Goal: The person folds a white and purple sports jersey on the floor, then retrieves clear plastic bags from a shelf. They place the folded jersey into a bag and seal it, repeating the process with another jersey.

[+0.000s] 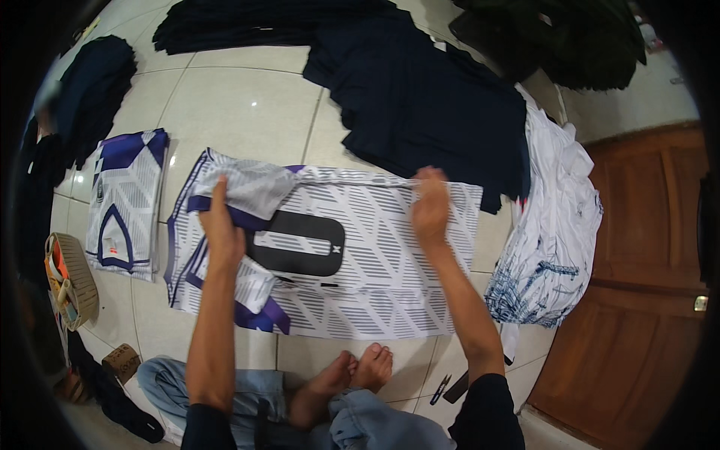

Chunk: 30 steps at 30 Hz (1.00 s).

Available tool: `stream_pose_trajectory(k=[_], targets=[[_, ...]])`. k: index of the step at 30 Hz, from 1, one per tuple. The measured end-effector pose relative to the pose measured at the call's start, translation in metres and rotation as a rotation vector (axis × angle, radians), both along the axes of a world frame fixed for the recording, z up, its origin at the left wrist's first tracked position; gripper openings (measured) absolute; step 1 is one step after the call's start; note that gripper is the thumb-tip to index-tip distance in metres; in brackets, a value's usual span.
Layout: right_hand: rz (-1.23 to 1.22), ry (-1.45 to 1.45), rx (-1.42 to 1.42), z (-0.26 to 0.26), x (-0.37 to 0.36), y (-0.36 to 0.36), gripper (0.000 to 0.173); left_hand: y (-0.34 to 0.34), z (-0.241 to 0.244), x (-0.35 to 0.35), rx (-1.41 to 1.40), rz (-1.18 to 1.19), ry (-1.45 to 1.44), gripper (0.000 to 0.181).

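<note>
A white sports jersey (382, 259) with grey stripes, purple trim and a black number lies spread on the tiled floor, its neck end to the left. My left hand (224, 228) is at a folded-in sleeve with a purple cuff, the thumb raised; whether the fingers grip cloth cannot be told. My right hand (432, 211) rests on the far side edge, which is folded inward in a narrow strip near the hem; its fingertips are blurred. The other sleeve (256, 287) lies folded over the near side, beside my left wrist.
Folded jerseys (129, 202) lie at the left, near a woven basket (79, 281). Dark navy cloth (416, 101) is piled beyond the jersey. White printed garments (548, 236) lie right, before a wooden door (630, 337). Small snips (440, 390) lie by my right arm.
</note>
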State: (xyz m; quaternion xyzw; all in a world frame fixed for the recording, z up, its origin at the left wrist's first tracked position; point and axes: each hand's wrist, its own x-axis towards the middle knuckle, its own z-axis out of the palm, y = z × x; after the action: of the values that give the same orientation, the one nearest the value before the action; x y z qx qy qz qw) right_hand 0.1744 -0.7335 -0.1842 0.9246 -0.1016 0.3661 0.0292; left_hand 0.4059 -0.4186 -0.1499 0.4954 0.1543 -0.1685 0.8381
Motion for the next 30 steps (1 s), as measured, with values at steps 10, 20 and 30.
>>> stream_pose_trajectory(k=[10,20,30], targets=[[-0.219,0.130,-0.107,0.060,-0.145,-0.061,0.018,0.087,0.036,0.023,-0.040,-0.261,-0.040,0.042],[-0.266,0.368,0.115,0.011,-0.230,0.013,0.015,0.158,-0.014,-0.092,0.006,-0.104,0.173,0.038],[-0.458,0.550,0.386,-0.055,-0.188,0.018,0.061,0.217,-0.001,-0.198,0.828,-0.308,-0.065,0.046]])
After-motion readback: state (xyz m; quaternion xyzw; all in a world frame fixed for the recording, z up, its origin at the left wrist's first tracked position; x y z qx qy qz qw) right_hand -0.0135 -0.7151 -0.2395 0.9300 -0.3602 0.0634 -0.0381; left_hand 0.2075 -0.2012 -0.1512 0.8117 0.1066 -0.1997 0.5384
